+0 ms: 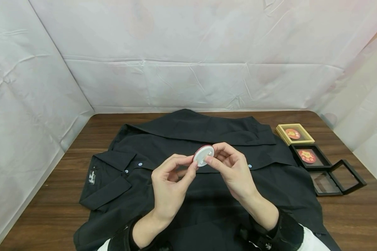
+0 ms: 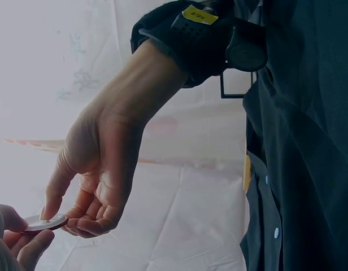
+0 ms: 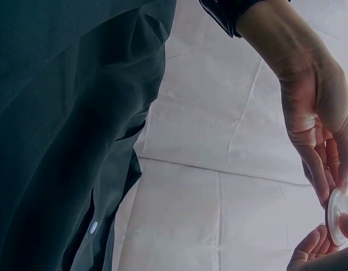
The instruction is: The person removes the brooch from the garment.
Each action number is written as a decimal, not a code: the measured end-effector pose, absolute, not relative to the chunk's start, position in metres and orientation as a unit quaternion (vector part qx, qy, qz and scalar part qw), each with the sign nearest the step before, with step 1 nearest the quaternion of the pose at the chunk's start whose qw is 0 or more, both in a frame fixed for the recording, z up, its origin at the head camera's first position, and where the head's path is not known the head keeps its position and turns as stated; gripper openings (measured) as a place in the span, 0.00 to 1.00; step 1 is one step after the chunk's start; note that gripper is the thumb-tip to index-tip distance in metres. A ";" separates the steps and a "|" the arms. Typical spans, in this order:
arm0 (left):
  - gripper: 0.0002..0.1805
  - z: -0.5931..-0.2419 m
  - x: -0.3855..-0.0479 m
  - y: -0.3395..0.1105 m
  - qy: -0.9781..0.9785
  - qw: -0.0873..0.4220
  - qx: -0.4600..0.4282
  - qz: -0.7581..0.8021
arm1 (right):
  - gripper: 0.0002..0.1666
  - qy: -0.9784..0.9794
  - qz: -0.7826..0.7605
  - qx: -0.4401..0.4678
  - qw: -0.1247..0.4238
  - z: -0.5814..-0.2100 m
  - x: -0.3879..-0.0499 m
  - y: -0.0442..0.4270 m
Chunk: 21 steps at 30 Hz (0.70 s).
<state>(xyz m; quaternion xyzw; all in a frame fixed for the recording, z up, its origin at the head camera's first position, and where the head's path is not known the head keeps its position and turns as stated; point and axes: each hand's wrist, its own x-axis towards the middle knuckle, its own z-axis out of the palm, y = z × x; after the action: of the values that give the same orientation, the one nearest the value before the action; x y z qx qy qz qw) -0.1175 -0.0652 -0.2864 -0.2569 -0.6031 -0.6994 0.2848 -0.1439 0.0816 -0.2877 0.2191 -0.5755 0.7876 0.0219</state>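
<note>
Above the middle of a dark shirt, both hands hold a round badge with a white back and a red rim. Its back, with a small fitting at the centre, faces the head camera. The left hand pinches the badge's left edge between thumb and fingers. On the other side the right hand grips the right edge, its thumb against the back near the fitting. The left wrist view shows the badge almost edge-on. In the right wrist view the badge appears at the right border.
The shirt lies spread over a brown wooden table, its collar to the left. At the right stand a yellow-framed case and a black-framed case, each with a round badge inside. Beside them an open black case lies unfolded. White cloth walls surround the table.
</note>
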 end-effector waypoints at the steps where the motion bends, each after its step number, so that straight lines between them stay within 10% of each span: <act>1: 0.08 -0.286 -0.117 -0.065 -0.603 0.285 -0.257 -0.699 | 0.09 -0.574 0.788 0.222 0.022 -0.288 -0.144 0.082; 21: 0.09 -0.285 -0.118 -0.067 -0.606 0.289 -0.257 -0.695 | 0.12 -0.570 0.789 0.228 0.027 -0.285 -0.141 0.081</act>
<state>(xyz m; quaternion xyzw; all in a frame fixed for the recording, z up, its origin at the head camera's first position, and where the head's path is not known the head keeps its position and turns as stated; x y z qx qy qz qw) -0.1184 -0.0669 -0.2855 -0.2573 -0.6055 -0.6954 0.2891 -0.1415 0.0806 -0.2850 0.2279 -0.5702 0.7888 0.0270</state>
